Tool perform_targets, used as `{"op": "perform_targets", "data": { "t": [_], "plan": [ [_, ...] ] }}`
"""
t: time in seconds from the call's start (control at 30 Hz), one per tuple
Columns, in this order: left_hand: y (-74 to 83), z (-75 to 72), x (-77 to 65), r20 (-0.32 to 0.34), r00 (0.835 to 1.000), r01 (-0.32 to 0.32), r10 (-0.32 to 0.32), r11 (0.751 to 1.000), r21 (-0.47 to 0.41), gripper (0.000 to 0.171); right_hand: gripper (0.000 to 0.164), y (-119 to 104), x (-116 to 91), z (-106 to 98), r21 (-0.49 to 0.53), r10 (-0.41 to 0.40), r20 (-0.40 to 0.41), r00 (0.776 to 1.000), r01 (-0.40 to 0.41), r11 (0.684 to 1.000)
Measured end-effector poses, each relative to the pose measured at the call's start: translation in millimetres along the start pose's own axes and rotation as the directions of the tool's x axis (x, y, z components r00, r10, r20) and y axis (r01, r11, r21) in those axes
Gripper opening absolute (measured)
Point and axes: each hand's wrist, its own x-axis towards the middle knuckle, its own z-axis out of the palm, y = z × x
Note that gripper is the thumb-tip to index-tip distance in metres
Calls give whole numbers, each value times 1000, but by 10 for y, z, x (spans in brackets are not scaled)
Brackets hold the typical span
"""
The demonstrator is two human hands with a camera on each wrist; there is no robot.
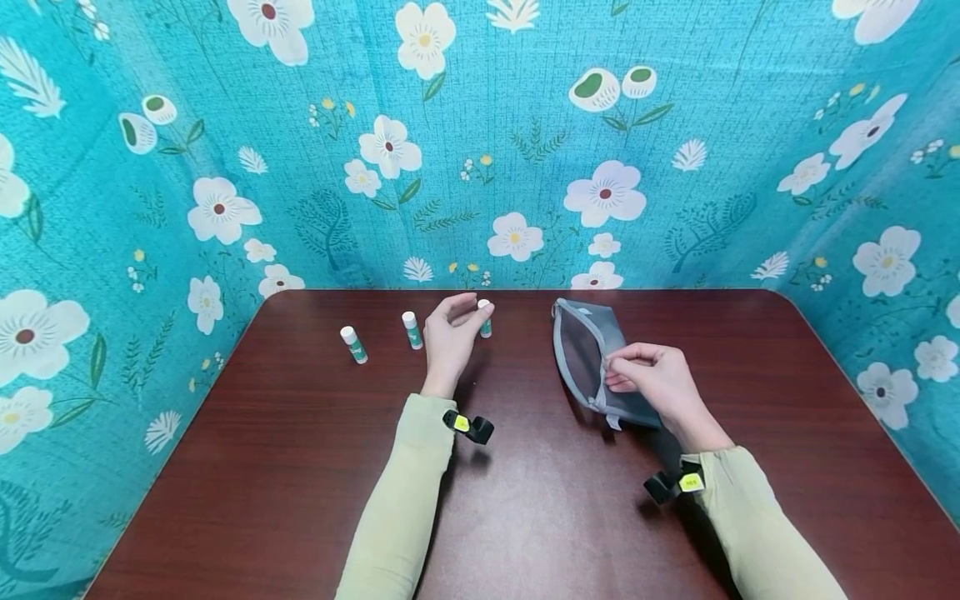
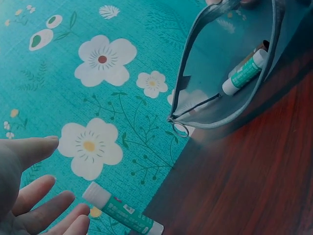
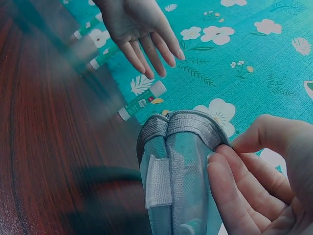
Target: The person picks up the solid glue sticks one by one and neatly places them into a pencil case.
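Observation:
My left hand [image 1: 450, 333] reaches to a glue stick [image 1: 486, 320] with a white cap and green label. In the left wrist view its fingers are spread and apart from that glue stick [image 2: 122, 214], which stands upright on the table. My right hand [image 1: 660, 379] pinches the rim of a grey mesh zip pouch [image 1: 633, 407], whose mouth gapes. Inside the pouch, the left wrist view shows another glue stick [image 2: 244, 73] beside something brown. Thumb and fingers of the right hand [image 3: 269, 181] hold the pouch's zip edge [image 3: 195, 122].
Two more glue sticks stand to the left, a nearer one [image 1: 354, 344] and another [image 1: 412, 330] close to my left hand. They are on a dark red-brown table [image 1: 525, 517]. A turquoise flowered cloth [image 1: 480, 150] hangs behind the table and along both sides.

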Motion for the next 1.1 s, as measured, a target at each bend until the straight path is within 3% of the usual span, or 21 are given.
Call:
{"op": "perform_targets", "data": {
  "t": [0.23,0.57,1.1],
  "plan": [
    [-59,6,34,-21,1000,6,-5,998,55,41,33,-9,-2,4,21,4,15,1000,-4,1000],
    [-299,73,125,-5,1000,-7,8,983,184,41,34,-17,-2,12,3,12,9,1000,-12,1000],
    [-342,146,212,-1,997,71,-74,966,248,44,34,-5,6,11,-7,19,6,1000,-19,1000]
  ]
}}
